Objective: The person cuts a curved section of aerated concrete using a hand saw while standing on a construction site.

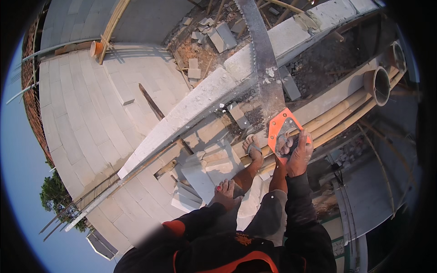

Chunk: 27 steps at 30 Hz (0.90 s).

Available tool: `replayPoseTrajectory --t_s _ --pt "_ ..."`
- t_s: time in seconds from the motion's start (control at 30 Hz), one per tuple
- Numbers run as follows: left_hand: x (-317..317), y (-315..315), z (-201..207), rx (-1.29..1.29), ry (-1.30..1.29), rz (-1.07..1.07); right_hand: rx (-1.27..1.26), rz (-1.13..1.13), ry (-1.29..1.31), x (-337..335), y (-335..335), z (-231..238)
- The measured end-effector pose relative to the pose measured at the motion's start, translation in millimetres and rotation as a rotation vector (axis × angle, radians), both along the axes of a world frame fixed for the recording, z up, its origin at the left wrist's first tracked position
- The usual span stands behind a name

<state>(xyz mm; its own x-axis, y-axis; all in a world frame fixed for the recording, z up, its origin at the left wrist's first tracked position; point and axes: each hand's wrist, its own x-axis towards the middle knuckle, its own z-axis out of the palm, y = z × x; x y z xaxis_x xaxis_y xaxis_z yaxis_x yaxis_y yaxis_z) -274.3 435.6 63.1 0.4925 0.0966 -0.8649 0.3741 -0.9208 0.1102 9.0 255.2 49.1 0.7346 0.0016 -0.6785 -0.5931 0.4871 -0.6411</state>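
My right hand [298, 154] is wrapped round the orange handle [273, 129] of a hand saw. Its long, toothed blade [265, 59], dusty grey with white smears, points away and passes over the top of a pale block wall [205, 101]. Close to my bent left knee, my left hand [225, 194] has its fingers curled, with a small red spot showing at them; what it is I cannot make out. Beside that hand lie several light grey blocks [196, 175], some stacked and tilted.
Bamboo poles [334, 116] run alongside my sandalled foot [252, 146]. A round orange-rimmed bucket [381, 86] sits on them at the right. Broken blocks [221, 36] and rubble lie beyond the wall. A block wall face [77, 109] stands at the left, with a smaller orange bucket [96, 48].
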Motion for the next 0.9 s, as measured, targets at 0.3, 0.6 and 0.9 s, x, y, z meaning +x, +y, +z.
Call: replayPoseTrajectory --t_s 0.3,0.6,0.9 --pt "12 14 -6 0.02 0.096 0.131 -0.294 0.434 -0.189 -43 -5 -6" --pt "1 50 -4 0.096 0.053 0.28 -0.248 0.213 -0.062 -5 -1 -9" --pt "-42 93 11 0.261 0.097 0.287 0.132 -0.419 0.01 44 0 31"
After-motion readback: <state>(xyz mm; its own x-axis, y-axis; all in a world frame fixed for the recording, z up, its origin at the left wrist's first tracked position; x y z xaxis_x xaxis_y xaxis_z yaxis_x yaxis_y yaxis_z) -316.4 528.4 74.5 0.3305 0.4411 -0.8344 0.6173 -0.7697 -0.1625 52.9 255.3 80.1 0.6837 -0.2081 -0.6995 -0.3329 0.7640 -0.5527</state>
